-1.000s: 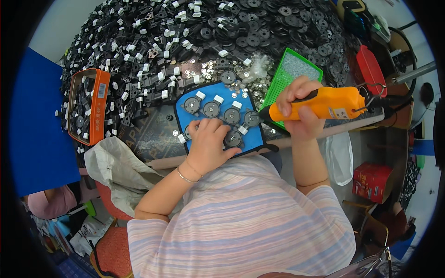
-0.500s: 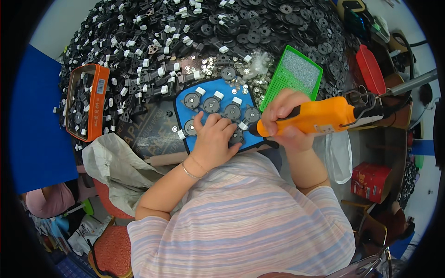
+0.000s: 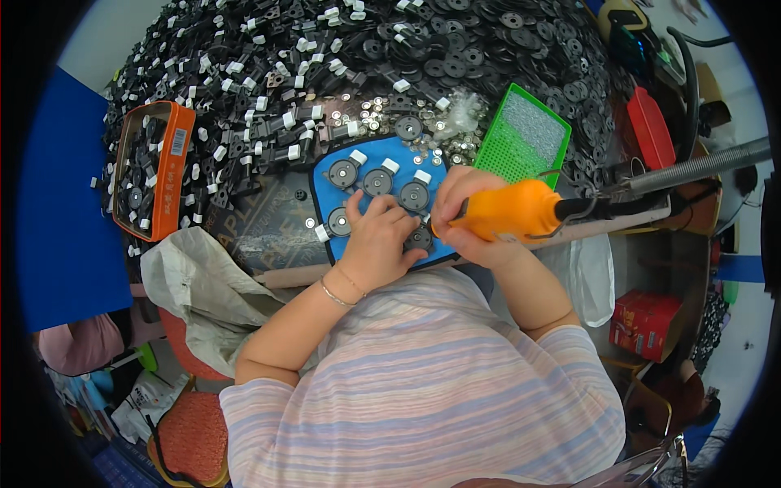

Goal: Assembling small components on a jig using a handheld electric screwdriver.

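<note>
My right hand [image 3: 472, 220] is wrapped round an orange electric screwdriver [image 3: 521, 210]. Its tip end is hidden behind my fingers, near a black wheel part [image 3: 419, 237] on the blue mat [image 3: 362, 154]. My left hand [image 3: 376, 240] rests on the mat, its thumb and fingers curved about that same wheel part and holding it. Beyond my fingers lie more black wheel parts with white tabs, among them a left one [image 3: 342, 172], a middle one [image 3: 377, 181] and a right one [image 3: 414, 195]. Another wheel part [image 3: 339, 220] sits left of my left hand.
Black bracket pieces with white tabs [image 3: 260, 103] and black discs [image 3: 512, 49] heap across the back. A green tray [image 3: 503, 163] holds small silvery pieces. An orange tin [image 3: 168, 179] stands left, a red tray [image 3: 651, 130] right. The screwdriver hangs from a spring arm [image 3: 700, 169].
My right hand has moved left with the screwdriver, closer to the wheel part by my left hand, and the tool looks more upright. My left hand has hardly moved; the view has shifted slightly.
</note>
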A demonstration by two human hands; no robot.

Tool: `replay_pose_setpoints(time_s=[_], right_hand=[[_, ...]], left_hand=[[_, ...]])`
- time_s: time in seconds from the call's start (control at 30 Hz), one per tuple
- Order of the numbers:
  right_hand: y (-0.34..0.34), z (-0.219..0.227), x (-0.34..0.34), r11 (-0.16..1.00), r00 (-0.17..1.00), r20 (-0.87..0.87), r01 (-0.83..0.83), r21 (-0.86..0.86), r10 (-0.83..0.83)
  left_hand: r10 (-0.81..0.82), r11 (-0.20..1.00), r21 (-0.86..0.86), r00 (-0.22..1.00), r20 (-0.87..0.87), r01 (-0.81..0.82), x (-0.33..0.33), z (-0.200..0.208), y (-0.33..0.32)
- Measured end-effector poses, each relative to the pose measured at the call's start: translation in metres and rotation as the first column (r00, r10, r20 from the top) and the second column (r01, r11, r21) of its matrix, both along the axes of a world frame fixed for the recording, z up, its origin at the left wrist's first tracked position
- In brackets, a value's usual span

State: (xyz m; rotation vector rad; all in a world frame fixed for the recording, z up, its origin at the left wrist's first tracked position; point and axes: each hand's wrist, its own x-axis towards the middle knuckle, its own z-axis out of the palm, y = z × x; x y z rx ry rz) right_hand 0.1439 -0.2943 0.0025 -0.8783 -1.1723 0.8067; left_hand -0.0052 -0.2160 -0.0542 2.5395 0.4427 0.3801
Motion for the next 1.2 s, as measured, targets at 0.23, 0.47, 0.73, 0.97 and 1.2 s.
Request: replay_pose_setpoints(time_s=[0.23,0.47,0.73,0.97,1.2], right_hand=[[0.009,0.001,0.000,0.999,0.994,0.103,-0.026,0.027,0.023],[0.024,0.013,0.018,0.894,0.892,0.092,-0.447,0.035,0.442],[0.004,0.025,0.056,0.926,0.910,-0.280,-0.216,0.311,0.307],[-0.024,0.006,0.088,0.888,0.897,-0.286,0.403,0.221,-0.336],[-0.034,-0.008,0.108,0.754,0.766,-0.269,0.634,0.168,-0.584]], left_hand=[[0.026,1.000,-0.008,0.999,0.020,-0.026,0.003,-0.002,-0.004],[-0.027,0.999,-0.018,1.000,0.007,0.027,0.001,0.001,-0.001],[0.024,0.997,0.075,1.000,-0.004,-0.023,-0.003,-0.002,-0.010],[0.029,0.996,0.087,0.997,0.068,-0.035,0.007,0.003,-0.022],[-0.074,0.996,-0.043,0.993,0.096,0.078,0.021,0.013,-0.021]])
